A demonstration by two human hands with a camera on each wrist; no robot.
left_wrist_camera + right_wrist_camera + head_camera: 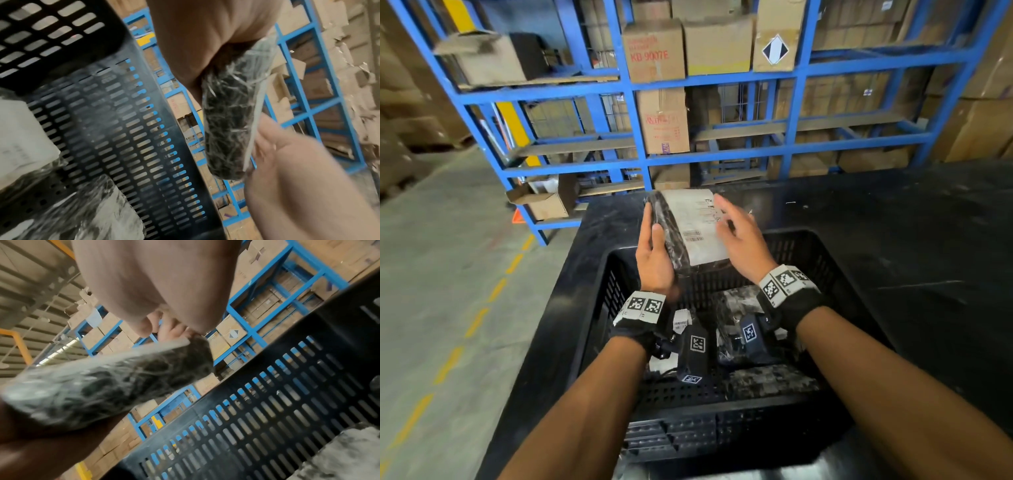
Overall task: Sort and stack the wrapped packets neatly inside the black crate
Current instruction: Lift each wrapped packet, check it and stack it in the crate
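Hands: left hand [654, 255] grips the wrapped packet's [688, 226] left edge; right hand [741, 236] lies spread on its label
Packet: above the black crate's [835, 270] far rim
Crate: more packets [770, 380] inside, on black surface [928, 240]

Black table [914, 240], dusty and scuffed, before a blue rack [794, 85] of cartons. Black slotted crate [835, 270] standing directly on it, near the front left corner, rim close to the table's left edge. Bare tabletop stretching right of the crate and behind it. Grey concrete floor [431, 274] with a dashed yellow line to the left.
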